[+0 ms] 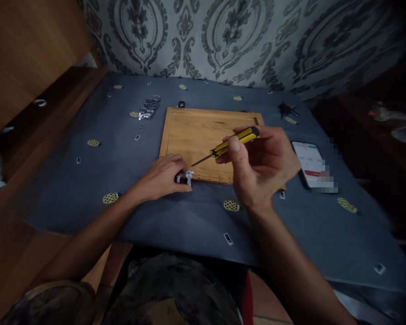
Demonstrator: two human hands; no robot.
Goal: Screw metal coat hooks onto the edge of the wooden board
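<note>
My right hand (260, 158) grips a yellow and black screwdriver (235, 142), its shaft slanting down to the left. The tip is just above a small metal hinge (189, 176) at the near left edge of a wooden panel (196, 135). My left hand (165, 177) holds that hinge between its thumb and fingers, beside the panel's corner. The panel lies flat on the table, with a raised frame and a row of small dark holes along its near edge.
More metal hinges (149, 108) lie at the back left of the blue patterned tablecloth (67, 180). A phone (313, 167) with a lit screen lies right of the panel. Dark small items (287, 109) sit at the back right. A patterned wall covering (189, 40) rises behind.
</note>
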